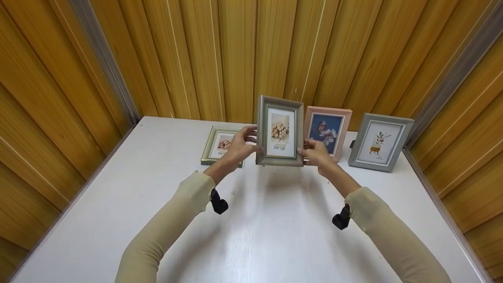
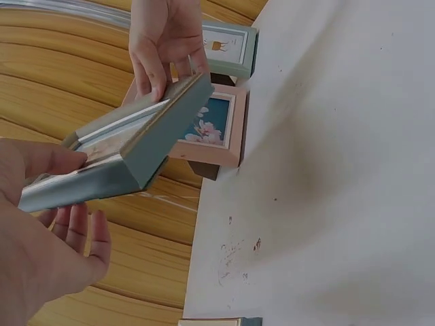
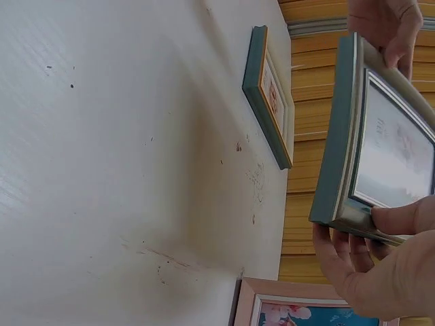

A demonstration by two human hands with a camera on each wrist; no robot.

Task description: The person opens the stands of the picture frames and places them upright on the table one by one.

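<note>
Left to right. Flat green-gold frame [image 1: 221, 147]: lying face up on the white surface [image 1: 255, 236], right side partly covered by the left hand in the head view. Judging by how it lies, this one is left to do; no hand is holding it.

Left hand [image 1: 237, 147]: gripping the left edge of the held frame, thumb on the front, fingers around the back.

Held frame [image 1: 280, 131]: grey-green, flower print facing the wearer. Clear of the surface, between the two hands, picture upright. My read: in progress, not set down. Can't tell from here if its back support is folded out.

Right hand [image 1: 316, 154]: gripping the opposite edge near the lower corner, thumb on the front, fingers behind. Both hands are occupied.

Pink frame [image 1: 330, 127]: standing, leaning back on a dark support that shows in the left wrist view. Lower left is hidden behind the right hand. Looks done.

Grey frame with the plant print [image 1: 380, 142]: standing at the far right, apart from pink. Also looks done.

Tally, as I judge it: two up, one in the hands, one flat.
</note>
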